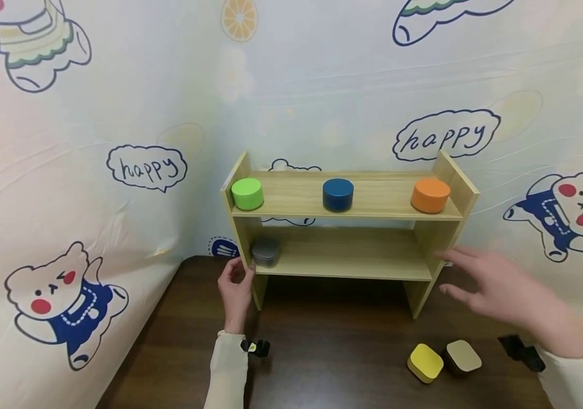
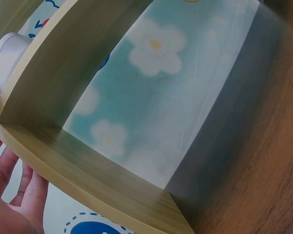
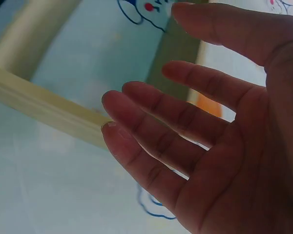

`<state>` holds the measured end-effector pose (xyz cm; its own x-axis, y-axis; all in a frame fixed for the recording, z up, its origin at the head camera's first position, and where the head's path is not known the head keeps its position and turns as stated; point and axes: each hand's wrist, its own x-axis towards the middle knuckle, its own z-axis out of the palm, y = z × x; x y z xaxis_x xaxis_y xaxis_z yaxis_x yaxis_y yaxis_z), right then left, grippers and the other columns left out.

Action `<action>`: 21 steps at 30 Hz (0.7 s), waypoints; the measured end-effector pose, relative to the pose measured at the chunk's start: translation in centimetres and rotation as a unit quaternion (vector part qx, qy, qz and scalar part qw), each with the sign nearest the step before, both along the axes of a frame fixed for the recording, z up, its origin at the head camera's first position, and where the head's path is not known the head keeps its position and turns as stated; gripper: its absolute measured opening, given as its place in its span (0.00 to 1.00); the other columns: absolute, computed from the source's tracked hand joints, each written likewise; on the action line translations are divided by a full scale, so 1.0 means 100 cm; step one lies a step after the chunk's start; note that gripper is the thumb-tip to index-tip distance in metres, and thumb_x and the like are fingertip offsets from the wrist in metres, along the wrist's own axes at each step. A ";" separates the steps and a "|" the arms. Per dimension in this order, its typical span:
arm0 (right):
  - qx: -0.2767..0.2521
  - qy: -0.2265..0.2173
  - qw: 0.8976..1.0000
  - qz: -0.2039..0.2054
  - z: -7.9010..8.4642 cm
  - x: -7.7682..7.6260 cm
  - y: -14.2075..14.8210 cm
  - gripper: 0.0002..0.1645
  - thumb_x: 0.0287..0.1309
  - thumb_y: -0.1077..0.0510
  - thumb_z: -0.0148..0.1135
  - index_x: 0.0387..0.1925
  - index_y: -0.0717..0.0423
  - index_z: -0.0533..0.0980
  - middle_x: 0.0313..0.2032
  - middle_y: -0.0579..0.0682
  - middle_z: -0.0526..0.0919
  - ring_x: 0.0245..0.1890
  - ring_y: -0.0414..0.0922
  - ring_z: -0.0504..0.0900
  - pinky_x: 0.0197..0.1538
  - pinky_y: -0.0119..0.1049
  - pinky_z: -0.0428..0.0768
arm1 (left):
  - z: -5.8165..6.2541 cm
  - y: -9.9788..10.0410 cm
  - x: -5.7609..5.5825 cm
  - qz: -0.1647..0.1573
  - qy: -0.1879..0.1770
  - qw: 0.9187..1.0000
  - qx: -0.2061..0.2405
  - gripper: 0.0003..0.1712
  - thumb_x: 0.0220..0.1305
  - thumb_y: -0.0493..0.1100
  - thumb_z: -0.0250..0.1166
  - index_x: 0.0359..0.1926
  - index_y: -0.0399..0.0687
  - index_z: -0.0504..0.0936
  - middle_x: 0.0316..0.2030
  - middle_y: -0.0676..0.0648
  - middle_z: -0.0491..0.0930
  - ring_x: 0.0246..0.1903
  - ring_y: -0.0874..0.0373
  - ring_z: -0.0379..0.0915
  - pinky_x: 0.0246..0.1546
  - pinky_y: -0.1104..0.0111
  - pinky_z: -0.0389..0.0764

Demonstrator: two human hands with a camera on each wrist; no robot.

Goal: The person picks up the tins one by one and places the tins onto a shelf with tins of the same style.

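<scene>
A two-tier wooden shelf stands on the table. My left hand grips its left side panel at the lower board, thumb at the front edge, fingers along the outer face; the left wrist view shows these fingers outside the panel. Just inside that panel, on the lower board, sits a grey rounded block. At the shelf's right side, my right hand is raised with fingers spread and nothing in it. Along the upper board stand a green cylinder, a blue cylinder and an orange cylinder.
On the dark wooden table, a yellow rounded block and a beige-topped block lie side by side at front right, below the right hand. A printed cloth hangs behind the shelf and along the left.
</scene>
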<state>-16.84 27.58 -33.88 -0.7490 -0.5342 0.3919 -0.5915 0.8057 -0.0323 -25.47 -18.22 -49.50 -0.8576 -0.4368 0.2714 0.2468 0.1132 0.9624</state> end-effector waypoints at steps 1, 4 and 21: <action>-0.004 -0.008 1.000 -0.002 -0.006 0.002 -0.001 0.36 0.45 0.54 0.82 0.58 0.59 0.81 0.47 0.56 0.90 0.40 0.52 0.89 0.44 0.54 0.86 | 0.001 0.000 0.000 -0.001 0.000 1.000 -0.001 0.15 0.66 0.33 0.68 0.53 0.32 0.83 0.49 0.33 0.85 0.44 0.63 0.78 0.47 0.71 0.79; -0.015 -0.032 0.999 -0.012 -0.023 0.007 -0.005 0.35 0.48 0.54 0.81 0.58 0.58 0.81 0.50 0.57 0.89 0.45 0.55 0.89 0.47 0.56 0.86 | 0.003 0.000 0.001 -0.002 -0.004 1.000 -0.003 0.16 0.67 0.34 0.68 0.54 0.34 0.84 0.50 0.33 0.85 0.45 0.61 0.78 0.47 0.69 0.80; -0.044 -0.161 0.985 -0.041 -0.107 0.020 -0.011 0.29 0.56 0.50 0.77 0.57 0.54 0.82 0.51 0.49 0.88 0.46 0.50 0.89 0.47 0.50 0.86 | 0.004 0.001 0.002 0.008 0.014 1.000 -0.010 0.15 0.66 0.31 0.68 0.52 0.31 0.85 0.46 0.32 0.85 0.45 0.48 0.79 0.46 0.70 0.78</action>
<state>-14.87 26.45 -44.55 -0.8814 -0.4408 0.1697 -0.4719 0.8361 -0.2795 -25.31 -18.08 -49.07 -0.8423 -0.4446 0.3046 0.2724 0.1365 0.9525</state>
